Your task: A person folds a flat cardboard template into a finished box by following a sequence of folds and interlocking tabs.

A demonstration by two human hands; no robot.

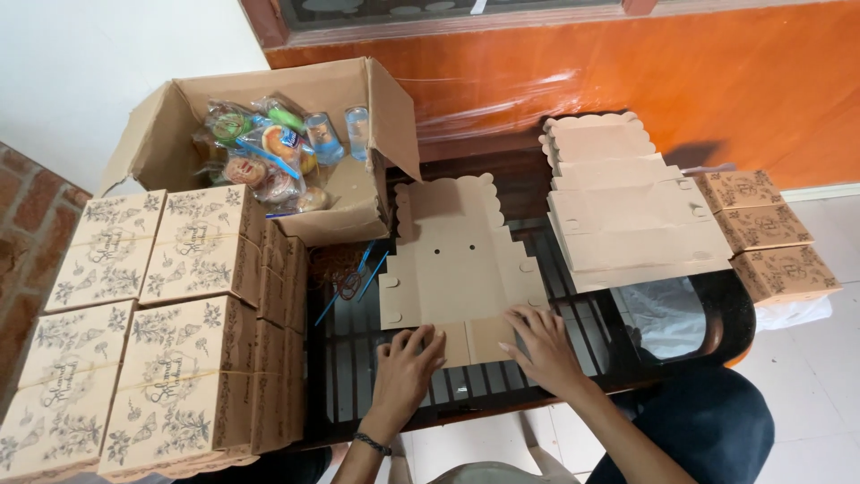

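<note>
flat box blank (pixel 457 260) lying right under our hands | left hand (pixel 405 363) and right hand (pixel 540 345) apart, fingers spread, pressing its near flaps | we're keeping creases square | blank stack (pixel 627 215) beyond our right hand

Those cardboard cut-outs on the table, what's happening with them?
A person presses both hands on a flat, unfolded cardboard box blank lying on a dark slatted table: the left hand and right hand rest on its near flaps. A stack of more flat blanks sits to the right. Finished printed boxes are piled at the left, behind them an open carton of wrapped snacks.
</note>
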